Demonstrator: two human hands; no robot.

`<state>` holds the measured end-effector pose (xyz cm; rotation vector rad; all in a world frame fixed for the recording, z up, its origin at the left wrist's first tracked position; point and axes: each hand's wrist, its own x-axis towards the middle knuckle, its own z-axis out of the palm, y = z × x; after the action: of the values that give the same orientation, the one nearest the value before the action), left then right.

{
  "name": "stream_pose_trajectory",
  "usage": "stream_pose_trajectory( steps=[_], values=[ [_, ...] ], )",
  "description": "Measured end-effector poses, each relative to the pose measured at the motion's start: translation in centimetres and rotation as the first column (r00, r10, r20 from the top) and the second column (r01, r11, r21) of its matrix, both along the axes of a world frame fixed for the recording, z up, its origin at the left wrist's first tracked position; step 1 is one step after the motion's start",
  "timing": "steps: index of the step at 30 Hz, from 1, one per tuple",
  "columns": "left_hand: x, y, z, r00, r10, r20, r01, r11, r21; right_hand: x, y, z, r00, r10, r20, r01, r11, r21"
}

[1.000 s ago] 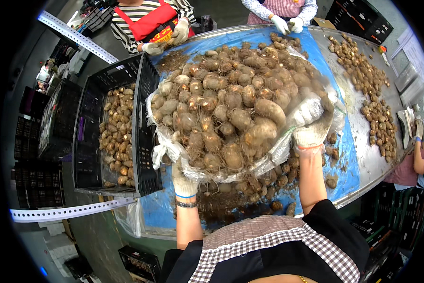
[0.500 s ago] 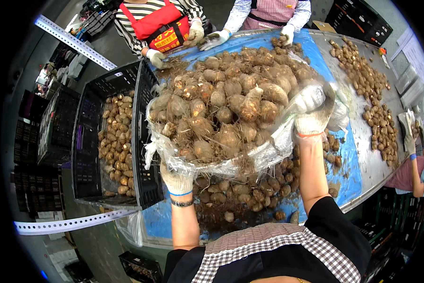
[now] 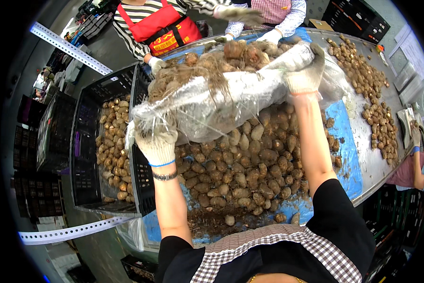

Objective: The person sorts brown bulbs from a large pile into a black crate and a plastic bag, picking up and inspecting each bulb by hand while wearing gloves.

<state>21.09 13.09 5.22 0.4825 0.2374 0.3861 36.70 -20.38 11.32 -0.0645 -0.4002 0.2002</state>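
A white plastic sack [image 3: 240,96] is raised and tilted away over the table, its near edge high. My left hand [image 3: 156,145], in a cream knitted glove, is closed on the sack's left edge beside the black crate. In the same kind of glove, my right hand [image 3: 307,75] grips the sack's right edge. Large hairy taro corms [image 3: 242,54], smeared by motion, show beyond the raised edge; the sack hides the rest. Smaller brown taros [image 3: 249,165] lie in a heap nearer me, on a blue sheet [image 3: 348,177].
At the left stands a black crate [image 3: 139,122] holding small taros [image 3: 114,146]. More taros [image 3: 377,99] lie on the metal tabletop [image 3: 358,113] at the right. Two people work across the table, one with a blurred gloved hand [image 3: 242,15] raised; another person's hand [image 3: 415,134] shows at far right.
Both my hands have moved up and away, the left also leftward, tipping the sack away from me. More small taros are uncovered beneath. Across the table, one person's gloved hand has swung right.
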Motion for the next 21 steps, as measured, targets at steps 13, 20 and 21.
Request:
stream_pose_trajectory(
  steps=[13, 20, 21],
  values=[
    [9.4, 4.4, 1.3, 0.947, -0.201, 0.252, 0.23, 0.969, -0.092, 8.3, 0.8, -1.4, 0.985, -0.106, -0.139, 0.077, 0.978, -0.194],
    [11.5, -0.8, 6.7, 0.979, 0.166, -0.12, -0.163, 0.986, 0.037, 13.5, 1.6, -3.9, 0.955, 0.122, 0.27, -0.116, 0.993, -0.036],
    [12.0, 0.9, 5.3, 0.996, 0.09, -0.005, -0.09, 0.992, 0.092, 14.7, 2.1, -4.2, 0.976, 0.088, 0.198, -0.087, 0.996, -0.014]
  ],
)
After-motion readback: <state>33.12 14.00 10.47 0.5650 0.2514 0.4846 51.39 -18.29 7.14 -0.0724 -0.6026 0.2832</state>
